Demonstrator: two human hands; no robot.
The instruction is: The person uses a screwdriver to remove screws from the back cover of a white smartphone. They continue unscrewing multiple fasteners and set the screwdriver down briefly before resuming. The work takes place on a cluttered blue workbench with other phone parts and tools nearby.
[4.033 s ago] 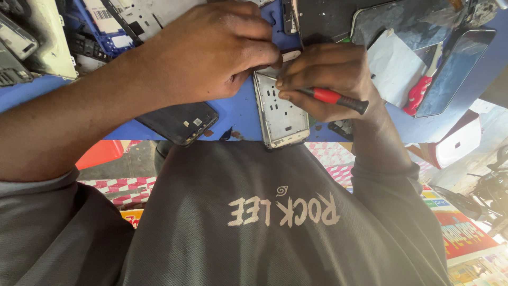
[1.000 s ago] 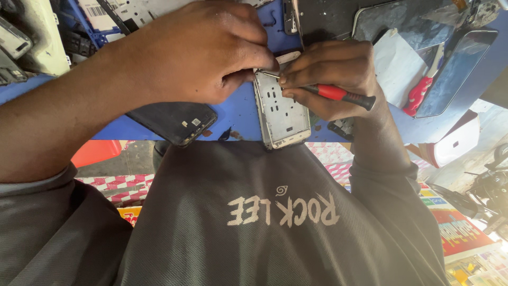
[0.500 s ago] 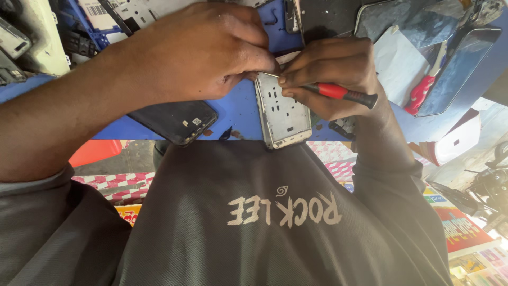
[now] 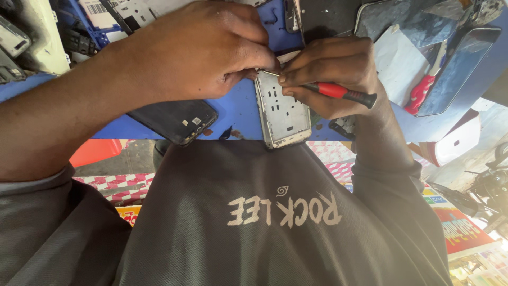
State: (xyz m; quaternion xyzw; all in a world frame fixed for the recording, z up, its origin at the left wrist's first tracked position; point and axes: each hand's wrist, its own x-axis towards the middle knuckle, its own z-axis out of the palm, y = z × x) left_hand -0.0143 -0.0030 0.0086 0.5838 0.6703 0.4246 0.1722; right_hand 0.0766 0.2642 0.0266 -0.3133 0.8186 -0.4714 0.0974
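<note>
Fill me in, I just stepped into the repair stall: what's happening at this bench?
A person is working on an opened phone frame that lies on the blue workbench. Their right hand holds a red-handled screwdriver with its tip at the frame's top edge, while the left hand steadies that end. A dark phone back lies just left, and another red-handled tool rests to the right.

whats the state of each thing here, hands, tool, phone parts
left hand: pressed down on the top end of the phone frame
right hand: gripping the screwdriver
screwdriver: held nearly flat, tip at the frame's top edge
phone frame: bare, inner side up, overhanging the blue bench edge
dark phone: lying flat, untouched
</note>
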